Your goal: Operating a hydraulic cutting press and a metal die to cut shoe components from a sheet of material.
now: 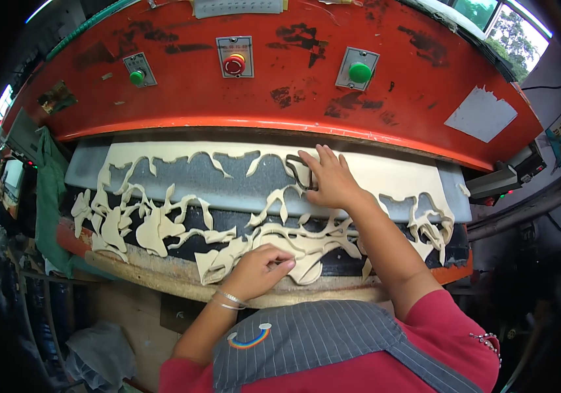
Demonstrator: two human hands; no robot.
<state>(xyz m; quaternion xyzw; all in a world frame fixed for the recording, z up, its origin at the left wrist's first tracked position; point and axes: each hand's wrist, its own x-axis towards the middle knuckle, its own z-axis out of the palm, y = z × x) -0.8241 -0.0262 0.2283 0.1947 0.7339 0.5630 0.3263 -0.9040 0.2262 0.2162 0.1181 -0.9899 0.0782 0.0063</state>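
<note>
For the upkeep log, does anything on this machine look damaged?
Yes: the white sheet on the right side of the red panel has a ragged edge, as if torn; dark patches mar the panel's paint.

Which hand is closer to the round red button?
Right. The right hand is over the pale sheet, below and right of the red button; the left hand is farther away, at pale scraps near the person.

My right hand (329,180) hides part of the dark curved metal frame (293,171) near the far edge of the flat blue-grey board (87,169); my left hand's (259,272) curled fingers conceal their grasp; white printed paper (238,6), cropped above.
</note>
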